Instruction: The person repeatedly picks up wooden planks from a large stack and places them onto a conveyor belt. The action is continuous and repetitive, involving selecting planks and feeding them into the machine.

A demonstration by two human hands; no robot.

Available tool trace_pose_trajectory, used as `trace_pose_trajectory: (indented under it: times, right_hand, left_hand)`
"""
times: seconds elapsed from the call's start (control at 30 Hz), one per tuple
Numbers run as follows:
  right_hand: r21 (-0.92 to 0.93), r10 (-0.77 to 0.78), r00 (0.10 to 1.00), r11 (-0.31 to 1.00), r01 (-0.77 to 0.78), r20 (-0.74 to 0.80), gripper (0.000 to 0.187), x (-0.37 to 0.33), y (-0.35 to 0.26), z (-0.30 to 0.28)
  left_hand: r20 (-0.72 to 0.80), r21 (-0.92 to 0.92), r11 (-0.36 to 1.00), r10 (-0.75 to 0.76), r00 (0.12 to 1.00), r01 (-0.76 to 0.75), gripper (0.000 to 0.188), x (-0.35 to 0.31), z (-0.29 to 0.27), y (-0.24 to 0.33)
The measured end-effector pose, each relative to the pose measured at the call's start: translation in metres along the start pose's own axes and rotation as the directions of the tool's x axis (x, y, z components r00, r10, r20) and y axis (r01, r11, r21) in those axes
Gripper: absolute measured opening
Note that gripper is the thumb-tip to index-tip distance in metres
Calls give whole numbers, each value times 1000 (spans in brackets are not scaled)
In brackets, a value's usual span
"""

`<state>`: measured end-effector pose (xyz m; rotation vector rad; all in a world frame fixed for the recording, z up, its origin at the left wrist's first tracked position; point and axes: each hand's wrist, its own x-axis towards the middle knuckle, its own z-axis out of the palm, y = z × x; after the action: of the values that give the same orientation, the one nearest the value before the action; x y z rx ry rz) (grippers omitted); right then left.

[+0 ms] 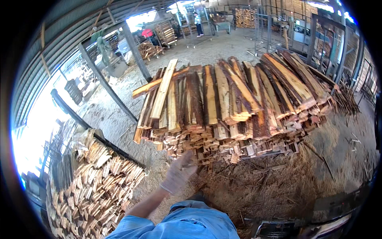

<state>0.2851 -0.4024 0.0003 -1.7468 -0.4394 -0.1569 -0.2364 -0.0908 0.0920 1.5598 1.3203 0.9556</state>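
My left hand (180, 174), in a pale work glove, hangs in front of the near face of a big stack of rough wooden slats (215, 95). Its fingers are smeared and partly blend into the wood ends behind them, so I cannot tell whether they are open or closed. Nothing held can be made out. Many slats on the stack carry dark bark edges. One pale, clean-cut board (164, 89) lies across the others at its left end. My right hand is out of the picture.
A second wood pile (97, 191) stands at the near left, beside a slanting dark metal bar (119, 150). Metal posts (137, 51) rise beyond it. Sawdust and bark scraps cover the floor (254, 187). Machinery (278, 229) sits at the near right. People (197, 24) stand far back.
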Motion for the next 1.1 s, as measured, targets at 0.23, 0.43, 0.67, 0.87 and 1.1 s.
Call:
trace_pose_trajectory:
  times: [0.23, 0.43, 0.67, 0.87, 1.1]
  right_hand:
    - [-3, -62, 605, 994, 106, 794, 53, -143, -124, 191]
    - [198, -294, 344, 937, 288, 892, 64, -194, -221, 304]
    - [475, -608, 145, 728, 493, 781, 61, -268, -343, 409]
    - [427, -552, -71, 551, 717, 831, 84, -335, -449, 503]
    - [-6, -430, 198, 407, 913, 881, 104, -397, -483, 613]
  left_hand:
    - [-407, 435, 870, -37, 913, 230, 80, 86, -118, 26]
    - [-279, 815, 577, 303, 911, 57, 77, 205, -223, 12]
    - [-119, 977, 200, 237, 964, 71, 90, 343, -329, -18]
    - [-87, 925, 357, -136, 987, 131, 93, 404, -364, -25]
    - [-37, 902, 427, -79, 996, 67, 84, 369, -332, -9]
